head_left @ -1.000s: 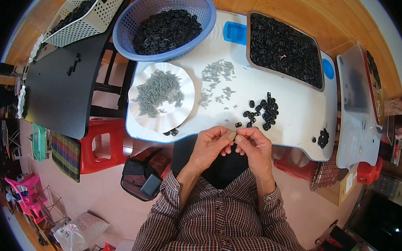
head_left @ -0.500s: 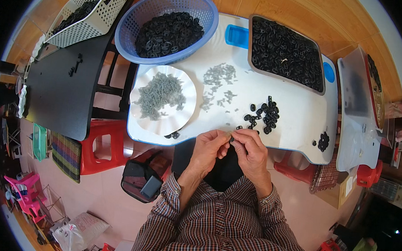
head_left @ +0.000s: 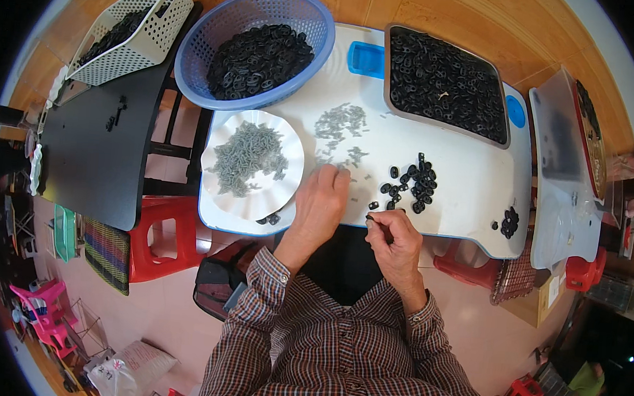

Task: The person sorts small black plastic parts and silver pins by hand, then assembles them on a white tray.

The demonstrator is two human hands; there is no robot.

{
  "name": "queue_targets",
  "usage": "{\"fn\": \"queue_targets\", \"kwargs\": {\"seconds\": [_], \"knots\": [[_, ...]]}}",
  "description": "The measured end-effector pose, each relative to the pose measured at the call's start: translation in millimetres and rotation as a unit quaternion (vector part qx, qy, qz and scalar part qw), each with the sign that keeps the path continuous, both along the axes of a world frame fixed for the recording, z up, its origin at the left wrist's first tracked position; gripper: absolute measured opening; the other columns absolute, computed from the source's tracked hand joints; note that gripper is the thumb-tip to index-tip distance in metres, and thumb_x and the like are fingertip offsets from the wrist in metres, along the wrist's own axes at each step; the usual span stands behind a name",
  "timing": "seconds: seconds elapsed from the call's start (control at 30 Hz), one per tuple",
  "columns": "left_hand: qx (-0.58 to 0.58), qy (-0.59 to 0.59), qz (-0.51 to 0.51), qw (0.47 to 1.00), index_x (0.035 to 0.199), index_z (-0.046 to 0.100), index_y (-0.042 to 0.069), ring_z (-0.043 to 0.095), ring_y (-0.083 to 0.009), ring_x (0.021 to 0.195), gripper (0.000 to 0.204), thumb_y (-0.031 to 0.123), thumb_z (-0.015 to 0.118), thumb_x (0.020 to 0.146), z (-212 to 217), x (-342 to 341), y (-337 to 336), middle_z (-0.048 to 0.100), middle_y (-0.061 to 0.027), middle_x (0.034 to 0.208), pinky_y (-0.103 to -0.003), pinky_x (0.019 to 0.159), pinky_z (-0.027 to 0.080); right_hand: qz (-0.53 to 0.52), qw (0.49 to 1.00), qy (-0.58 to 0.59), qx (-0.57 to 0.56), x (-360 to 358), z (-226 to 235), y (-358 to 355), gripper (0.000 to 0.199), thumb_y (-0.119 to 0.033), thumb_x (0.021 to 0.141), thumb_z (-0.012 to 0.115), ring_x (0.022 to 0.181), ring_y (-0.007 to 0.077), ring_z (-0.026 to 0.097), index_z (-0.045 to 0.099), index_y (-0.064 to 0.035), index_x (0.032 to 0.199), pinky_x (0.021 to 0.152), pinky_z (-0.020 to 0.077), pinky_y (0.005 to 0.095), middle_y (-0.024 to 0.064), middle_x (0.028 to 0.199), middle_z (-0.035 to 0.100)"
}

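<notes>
White table holds grey pieces under left hand; blue basket behind.

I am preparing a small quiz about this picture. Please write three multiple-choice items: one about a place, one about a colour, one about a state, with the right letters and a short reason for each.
1. Where does the left hand rest?
A. in the blue basket
B. on the white table among loose grey pieces
C. on the red stool

2. What colour is the round basket of black parts?
A. blue
B. green
C. yellow

3. What is the state of the right hand?
A. flat and open
B. out of view
C. fingers pinched on a small dark piece

Answers: 1 B, its fingers lie on the white table by the scattered grey pieces. 2 A, its rim is blue. 3 C, its fingertips close on a small dark piece.
</notes>
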State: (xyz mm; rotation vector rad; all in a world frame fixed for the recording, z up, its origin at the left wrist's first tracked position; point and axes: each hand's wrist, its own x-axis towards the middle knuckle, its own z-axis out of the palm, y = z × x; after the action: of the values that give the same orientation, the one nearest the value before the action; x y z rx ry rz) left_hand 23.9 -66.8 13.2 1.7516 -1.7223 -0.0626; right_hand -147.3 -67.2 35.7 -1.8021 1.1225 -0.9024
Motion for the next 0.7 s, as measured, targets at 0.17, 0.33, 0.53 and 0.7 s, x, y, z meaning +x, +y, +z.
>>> {"fn": "queue_targets", "kwargs": {"seconds": [0.17, 0.33, 0.53, 0.7], "knots": [[0.013, -0.097, -0.064, 0.993, 0.087, 0.054, 0.0, 0.055, -0.0284, 0.074, 0.018, 0.003, 0.058, 0.069, 4.7, 7.8, -9.8, 0.048, -0.0129, 0.083, -0.037, 0.062, 0.046, -0.004, 1.0, 0.006, 0.014, -0.7, -1.2, -1.7, 0.01, 0.002, 0.083, 0.065, 0.059, 0.0118, 0.059, 0.06, -0.0004, 0.091, 0.052, 0.0475, 0.0247, 0.0071, 0.079, 0.059], [0.018, -0.141, -0.095, 0.985, 0.083, 0.053, 0.0, 0.055, -0.0265, 0.073, 0.017, 0.004, 0.059, 0.068, 9.7, 8.5, -16.2, 0.047, -0.0117, 0.081, -0.036, 0.06, 0.046, 0.006, 1.0, -0.016, 0.023, 0.3, -2.3, -2.2, 0.008, 0.001, 0.085, 0.064, 0.06, 0.0114, 0.06, 0.059, 0.0004, 0.091, 0.052, 0.0473, 0.0239, 0.0075, 0.078, 0.058], [0.047, -0.175, -0.094, 0.979, 0.082, 0.051, 0.002, 0.055, -0.0269, 0.074, 0.017, 0.004, 0.06, 0.068, 6.9, 5.6, -24.0, 0.047, -0.0122, 0.081, -0.036, 0.061, 0.047, -0.007, 0.994, -0.05, 0.096, -2.7, -4.2, -2.8, 0.005, 0.0, 0.088, 0.062, 0.06, 0.0088, 0.063, 0.059, 0.0017, 0.092, 0.048, 0.048, 0.0199, 0.0056, 0.077, 0.059], [0.002, -0.128, -0.066, 0.99, 0.082, 0.052, 0.002, 0.053, -0.0274, 0.071, 0.015, 0.005, 0.059, 0.069, -6.4, 5.6, -20.7, 0.047, -0.0121, 0.079, -0.038, 0.058, 0.046, -0.025, 0.984, -0.092, 0.148, -4.0, -5.8, -1.8, 0.009, -0.002, 0.088, 0.062, 0.061, 0.0068, 0.062, 0.061, 0.003, 0.096, 0.048, 0.0485, 0.019, 0.0042, 0.077, 0.061]]}}
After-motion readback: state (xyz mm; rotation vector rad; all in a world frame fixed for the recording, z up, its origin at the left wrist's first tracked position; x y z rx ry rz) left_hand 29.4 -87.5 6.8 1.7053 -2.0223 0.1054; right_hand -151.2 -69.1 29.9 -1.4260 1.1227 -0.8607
